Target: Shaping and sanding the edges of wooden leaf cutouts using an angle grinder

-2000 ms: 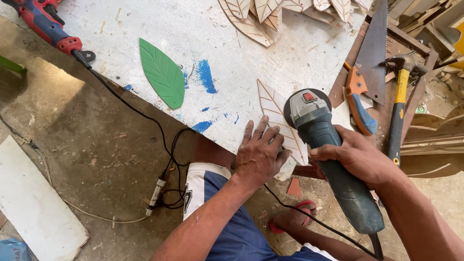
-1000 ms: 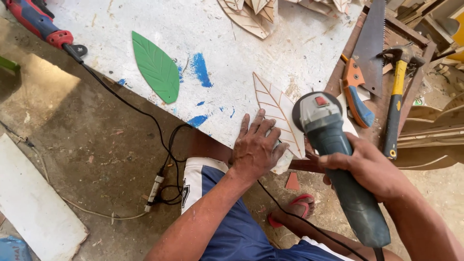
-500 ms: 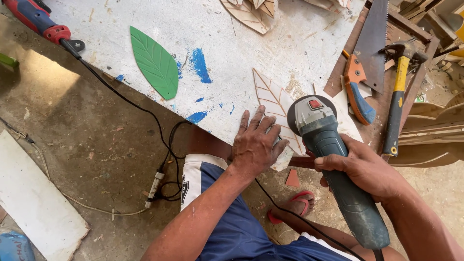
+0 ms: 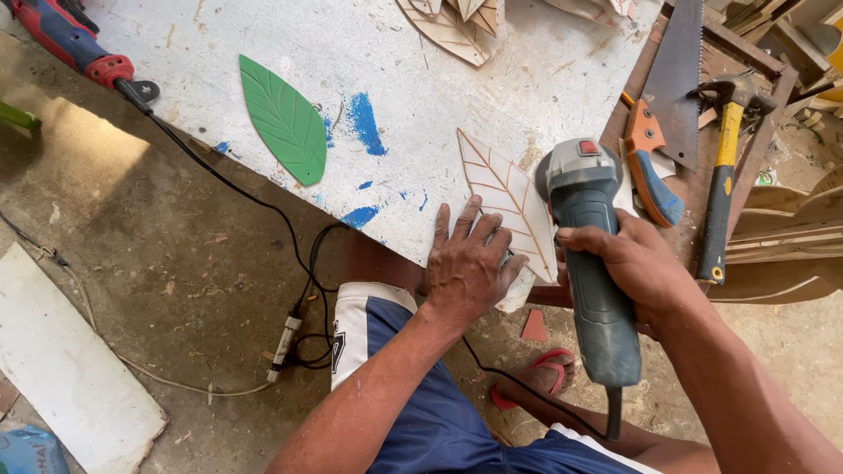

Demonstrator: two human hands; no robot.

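A bare wooden leaf (image 4: 507,204) is pinned flat near the edge of the white board (image 4: 439,79) by the left hand (image 4: 470,263), whose fingers are spread wide and pressed down, apparently so the thin piece cannot slide under the tool. The angle grinder (image 4: 590,254) is gripped around its body by the right hand (image 4: 628,263), fingers wrapped closed, with the head brought to the leaf's right edge; whether the disc touches the wood cannot be told. The leaf lies at the near edge, within easy reach above the knees. 1 green leaf (image 4: 284,118) lies apart to the left, and more unpainted leaves (image 4: 452,26) are piled at the far edge. A handsaw (image 4: 667,105) and a hammer (image 4: 724,158) are kept just beside the board, on the right.
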